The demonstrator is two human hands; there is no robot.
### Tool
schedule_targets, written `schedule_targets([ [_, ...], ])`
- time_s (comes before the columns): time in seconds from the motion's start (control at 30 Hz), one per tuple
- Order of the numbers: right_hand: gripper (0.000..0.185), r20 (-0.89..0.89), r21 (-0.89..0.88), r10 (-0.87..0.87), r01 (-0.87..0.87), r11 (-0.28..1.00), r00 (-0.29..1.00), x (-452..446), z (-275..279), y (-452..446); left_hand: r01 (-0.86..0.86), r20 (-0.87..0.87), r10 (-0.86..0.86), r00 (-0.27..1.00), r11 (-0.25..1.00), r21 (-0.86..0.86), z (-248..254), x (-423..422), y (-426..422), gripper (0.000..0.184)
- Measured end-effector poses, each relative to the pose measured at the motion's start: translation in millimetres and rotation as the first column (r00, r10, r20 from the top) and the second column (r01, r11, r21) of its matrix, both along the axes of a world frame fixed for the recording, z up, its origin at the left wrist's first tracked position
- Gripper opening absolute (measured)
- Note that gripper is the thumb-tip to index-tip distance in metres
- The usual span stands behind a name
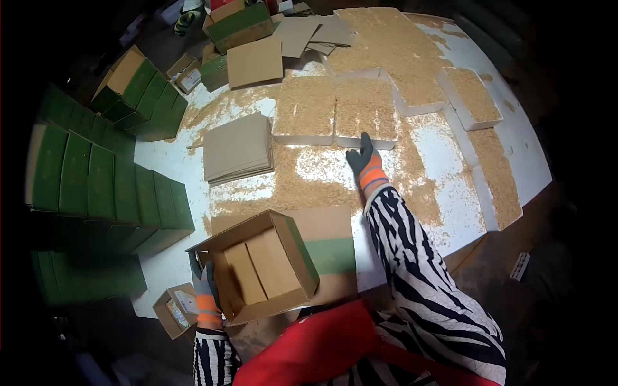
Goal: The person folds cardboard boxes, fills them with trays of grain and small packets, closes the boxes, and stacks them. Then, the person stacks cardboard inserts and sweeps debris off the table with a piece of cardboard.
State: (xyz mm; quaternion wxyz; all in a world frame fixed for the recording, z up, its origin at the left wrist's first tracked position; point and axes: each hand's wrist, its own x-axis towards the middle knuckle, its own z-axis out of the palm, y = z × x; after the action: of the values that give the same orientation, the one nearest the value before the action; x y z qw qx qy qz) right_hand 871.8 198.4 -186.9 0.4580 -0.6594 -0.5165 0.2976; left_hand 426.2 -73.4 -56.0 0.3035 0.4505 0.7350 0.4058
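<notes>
My left hand (pixel 207 289), in a dark and orange glove, grips the left side of an open cardboard box (pixel 297 251) tilted near the table's front edge. The box's inside shows bare cardboard. Farther forward, my right hand (pixel 365 164) reaches to the front edge of a white-sided tray (pixel 381 144) covered with tan flakes. Its thumb and a finger are spread apart, and the fingertip is at the tray's edge. A similar tray (pixel 302 139) sits beside it on the left. A flattened piece of cardboard with a green band (pixel 331 257) lies beside the box.
Green boxes (pixel 103 174) stand stacked along the left. Cardboard sheets (pixel 237 148) lie in a pile at centre-left, with more sheets (pixel 255 63) at the back. Other flake-covered trays (pixel 473 96) are at the right. A small carton (pixel 172 315) sits at front left. Loose flakes cover the white table (pixel 444 148).
</notes>
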Motion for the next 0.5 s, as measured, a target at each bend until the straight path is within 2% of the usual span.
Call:
schedule_targets([
  [0.07,0.041,0.244,0.082,-0.319,0.308,0.948,0.916,-22,-2,31,0.001,-0.016,-0.002,1.000,1.000,-0.020,5,6,-2,0.063],
  [0.1,0.057,-0.003,0.110,-0.244,0.243,0.964,0.970,-17,-11,43,-0.058,0.091,0.063,0.994,0.997,-0.054,18,16,1,0.063],
  [0.13,0.076,-0.250,0.142,-0.155,0.195,0.971,0.956,-15,0,48,-0.110,0.197,0.126,0.972,0.990,-0.087,39,32,4,0.063],
  [0.17,0.077,-0.110,0.011,-0.165,0.167,0.986,0.980,-12,11,47,-0.120,0.288,0.137,0.948,0.990,-0.074,33,27,4,0.063],
  [0.2,0.079,0.038,-0.120,-0.137,0.141,0.983,0.990,-13,47,38,-0.133,0.377,0.147,0.914,0.989,-0.063,27,22,3,0.062],
  [0.27,0.078,0.048,-0.158,-0.204,0.209,0.965,0.978,-1,29,61,-0.055,0.036,0.056,0.998,0.998,-0.011,-10,-13,-5,0.060],
  [0.3,0.077,0.004,-0.162,-0.250,0.247,0.955,0.968,6,21,73,-0.016,-0.140,0.016,0.990,1.000,-0.005,-18,-21,-10,0.058],
  [0.4,0.074,-0.277,-0.191,-0.393,0.350,0.917,0.877,21,-2,109,-0.063,-0.029,0.060,0.998,0.995,-0.080,31,16,4,0.056],
  [0.43,0.074,-0.439,-0.201,-0.422,0.371,0.907,0.794,25,-5,115,-0.112,0.003,0.115,0.993,0.976,-0.185,21,2,-1,0.058],
  [0.5,0.072,-0.719,-0.212,-0.431,0.419,0.883,0.545,34,-6,115,-0.178,0.065,0.220,0.973,0.903,-0.391,-1,-22,-5,0.063],
])
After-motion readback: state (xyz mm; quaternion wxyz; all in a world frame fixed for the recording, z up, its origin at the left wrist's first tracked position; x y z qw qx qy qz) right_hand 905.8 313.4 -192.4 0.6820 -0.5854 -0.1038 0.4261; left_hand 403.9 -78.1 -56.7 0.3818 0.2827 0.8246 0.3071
